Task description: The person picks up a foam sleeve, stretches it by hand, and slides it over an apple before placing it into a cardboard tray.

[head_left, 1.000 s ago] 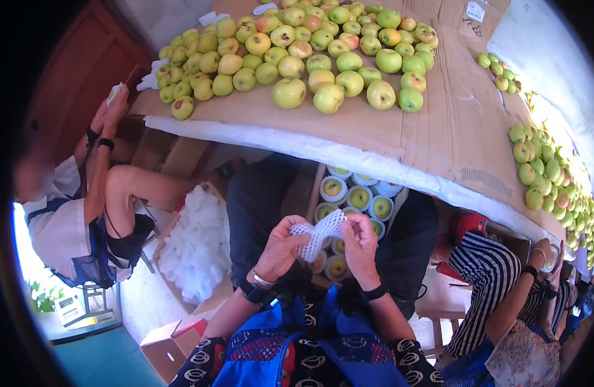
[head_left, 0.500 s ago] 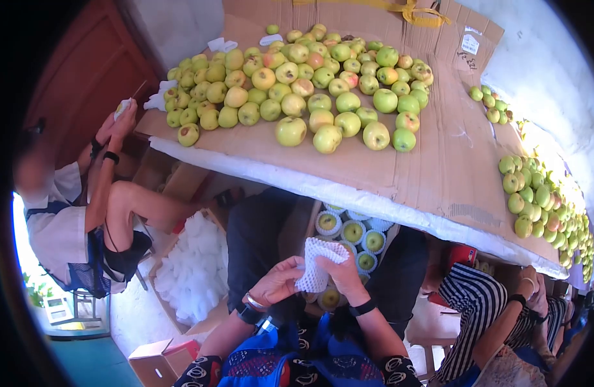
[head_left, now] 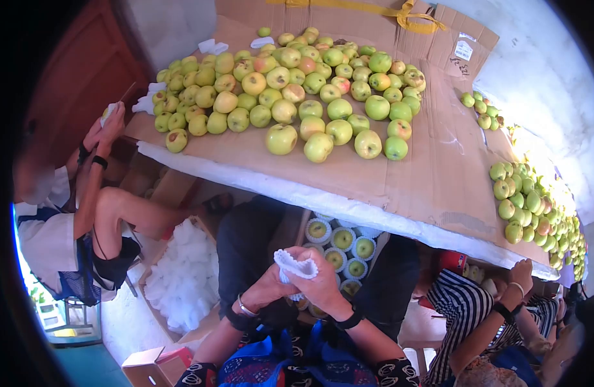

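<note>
A white foam net sleeve (head_left: 290, 262) is held over my lap, its mouth spread open and facing up. My left hand (head_left: 269, 287) has its fingers closed around the lower left part of it. On the other side, my right hand (head_left: 319, 281) grips the sleeve's rim and side with bent fingers. Whether anything is inside the sleeve is hidden. Just beyond my hands, between my knees, green apples (head_left: 342, 238) in white foam nets sit in rows in a box.
Many loose green apples (head_left: 284, 111) lie on the cardboard-covered table (head_left: 432, 174), with another pile (head_left: 526, 200) at right. White foam nets (head_left: 184, 280) fill a box at left. One person (head_left: 68, 226) sits at left holding something white; another in striped trousers (head_left: 461, 316) sits at right.
The sleeve, upright and stretched between both hands before, is now lower, with its mouth opened and my hands closer together around it. The view has shifted slightly.
</note>
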A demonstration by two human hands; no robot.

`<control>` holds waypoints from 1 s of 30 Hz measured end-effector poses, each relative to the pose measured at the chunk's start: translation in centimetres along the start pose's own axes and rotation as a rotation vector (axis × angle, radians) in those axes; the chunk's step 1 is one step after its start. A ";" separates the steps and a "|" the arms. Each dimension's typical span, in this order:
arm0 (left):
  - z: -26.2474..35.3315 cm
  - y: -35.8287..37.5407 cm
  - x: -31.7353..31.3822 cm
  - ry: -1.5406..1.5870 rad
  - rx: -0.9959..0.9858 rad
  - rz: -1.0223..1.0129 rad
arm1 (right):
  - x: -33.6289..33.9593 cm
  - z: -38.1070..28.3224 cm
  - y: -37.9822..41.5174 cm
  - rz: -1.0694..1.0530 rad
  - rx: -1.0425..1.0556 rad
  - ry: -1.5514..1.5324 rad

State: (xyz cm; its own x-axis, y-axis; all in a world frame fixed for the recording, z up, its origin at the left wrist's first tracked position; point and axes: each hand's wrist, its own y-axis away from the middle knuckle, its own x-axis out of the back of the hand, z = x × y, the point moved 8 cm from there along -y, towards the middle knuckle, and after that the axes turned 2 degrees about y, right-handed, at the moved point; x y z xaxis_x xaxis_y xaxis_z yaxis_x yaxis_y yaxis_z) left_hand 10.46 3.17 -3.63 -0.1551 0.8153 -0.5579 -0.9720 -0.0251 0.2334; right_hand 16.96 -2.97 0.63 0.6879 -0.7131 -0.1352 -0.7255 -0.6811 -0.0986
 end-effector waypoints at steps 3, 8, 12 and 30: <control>-0.9 0.8 0.1 -0.088 0.126 -0.066 | 0.0 -0.4 -0.9 0.029 -0.044 -0.149; -1.4 0.8 -0.6 -0.074 0.219 -0.120 | -0.3 -0.5 -2.3 0.000 -0.242 -0.286; -1.1 0.3 -0.2 -0.149 0.222 -0.107 | -1.2 0.3 -3.8 -0.164 -0.334 -0.256; -0.6 -1.8 1.5 -0.323 0.078 -0.015 | -0.7 2.3 -7.4 -0.146 -0.380 -0.741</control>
State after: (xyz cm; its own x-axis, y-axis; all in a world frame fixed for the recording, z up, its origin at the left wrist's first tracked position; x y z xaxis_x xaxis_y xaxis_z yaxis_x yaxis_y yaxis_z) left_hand 11.90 4.10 -5.39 -0.0645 0.9569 -0.2830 -0.9556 0.0226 0.2940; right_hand 21.80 2.89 -0.79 0.4858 -0.4110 -0.7714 -0.4832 -0.8617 0.1549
